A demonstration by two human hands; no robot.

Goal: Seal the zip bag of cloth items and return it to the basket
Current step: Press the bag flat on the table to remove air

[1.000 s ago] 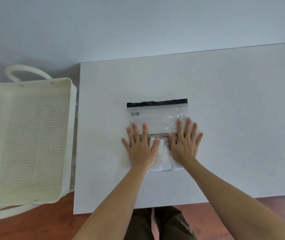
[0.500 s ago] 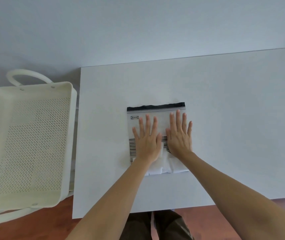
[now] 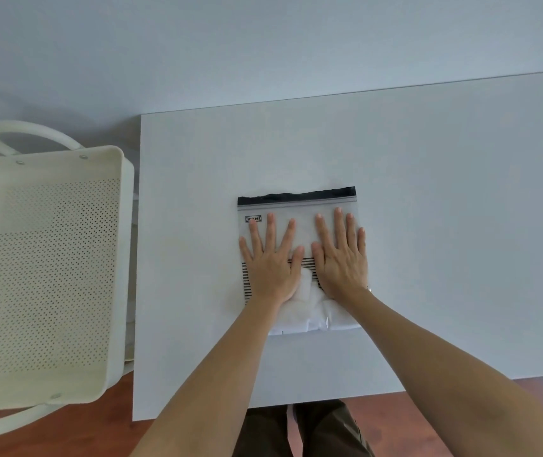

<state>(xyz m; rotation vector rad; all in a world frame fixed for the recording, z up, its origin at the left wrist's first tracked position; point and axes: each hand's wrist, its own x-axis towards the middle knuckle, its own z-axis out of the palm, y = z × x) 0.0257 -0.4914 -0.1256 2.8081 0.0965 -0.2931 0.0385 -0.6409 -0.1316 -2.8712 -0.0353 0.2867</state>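
Pressing flat on the zip bag, both hands have slid up from its lower half toward the black strip over the last second, and the palms now sit over the striped band with the fingertips just short of the zip line. Going left to right: the basket stands off the table's edge at nine o'clock from the bag, well apart from it, with nothing visible on its perforated floor. Next comes the left hand, fingers spread and released, flat on the plastic and grasping nothing; its little finger lies right at the bag's left edge. Between the two hands, toward six o'clock, the white cloth bunches up inside the bag near its closed bottom. The right hand lies just beside the left, equally flat and open, its little finger at the bag's right edge. The table stretches away at three o'clock. The upward sweep reads as pushing air out toward the mouth, so the sealing itself looks close but not yet done, and the return to the basket is still ahead. Whether the zip is already partly closed cannot be told: the black strip looks slightly wavy, yet the track below it is too fine to read. The palms hide much of the striped band and part of the cloth, the small label at the bag's eleven o'clock corner is illegible, and the basket is cut off at the left of the frame.
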